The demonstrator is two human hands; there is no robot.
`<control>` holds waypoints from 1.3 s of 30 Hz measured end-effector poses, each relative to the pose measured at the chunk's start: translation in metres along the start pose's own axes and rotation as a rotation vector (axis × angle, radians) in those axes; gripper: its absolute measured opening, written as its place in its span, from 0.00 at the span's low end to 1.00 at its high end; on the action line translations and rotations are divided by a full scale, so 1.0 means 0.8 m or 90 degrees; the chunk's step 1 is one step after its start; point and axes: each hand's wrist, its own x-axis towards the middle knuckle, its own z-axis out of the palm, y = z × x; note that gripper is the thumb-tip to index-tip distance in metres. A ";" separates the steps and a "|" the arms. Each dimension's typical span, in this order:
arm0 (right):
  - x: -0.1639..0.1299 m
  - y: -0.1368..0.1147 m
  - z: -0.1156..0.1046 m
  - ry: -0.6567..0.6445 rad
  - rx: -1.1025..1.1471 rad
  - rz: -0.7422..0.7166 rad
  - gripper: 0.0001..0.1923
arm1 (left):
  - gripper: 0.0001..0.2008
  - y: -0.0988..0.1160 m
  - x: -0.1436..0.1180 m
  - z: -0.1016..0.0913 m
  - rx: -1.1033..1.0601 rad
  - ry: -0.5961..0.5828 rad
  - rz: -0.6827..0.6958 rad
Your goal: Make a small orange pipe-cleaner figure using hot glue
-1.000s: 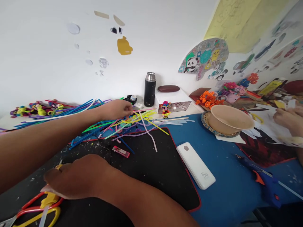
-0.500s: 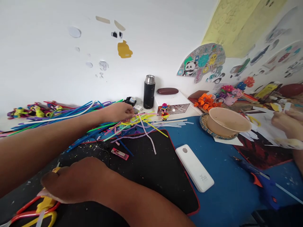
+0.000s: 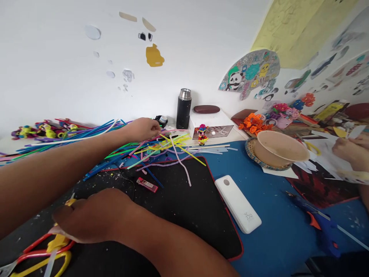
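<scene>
Fingers of the left hand [image 3: 141, 130] pinch together on a yellow stick [image 3: 184, 149] in the pile of sticks [image 3: 150, 148] far across the bench [image 3: 273, 215]. The right hand [image 3: 89, 217] lies flat on the scissors [image 3: 43, 254] at the near left, its grip closed over a small yellow piece [image 3: 70, 202].

The left arm stretches far forward and across, forearm bare, wrist nearly straight. The left hand [image 3: 142, 129] lies palm down at full reach, knuckles up, fingers curled and pinched together at their tips. The right arm comes in from the lower edge and crosses under the left forearm. The right hand [image 3: 92, 219] rests palm down, close in, fingers bent and pointing to the person's left, well behind the left hand.
</scene>
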 end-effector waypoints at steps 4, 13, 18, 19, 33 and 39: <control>-0.005 -0.003 -0.007 0.012 -0.001 0.018 0.18 | 0.27 -0.011 -0.011 -0.002 0.002 0.050 -0.011; -0.009 -0.007 -0.003 0.078 -0.082 0.041 0.18 | 0.27 -0.059 -0.088 -0.036 -0.076 0.068 -0.117; -0.018 -0.005 -0.006 0.107 -0.111 0.025 0.19 | 0.27 -0.120 -0.166 -0.029 -0.109 0.106 -0.250; -0.020 -0.004 -0.008 0.112 -0.110 0.029 0.19 | 0.26 -0.136 -0.180 -0.027 -0.113 0.121 -0.265; -0.026 0.004 -0.001 0.048 -0.076 0.087 0.16 | 0.48 -0.238 -0.251 0.030 -0.096 0.124 -0.263; -0.027 0.005 0.003 0.050 -0.094 0.090 0.17 | 0.54 -0.234 -0.200 0.055 -0.048 0.110 -0.183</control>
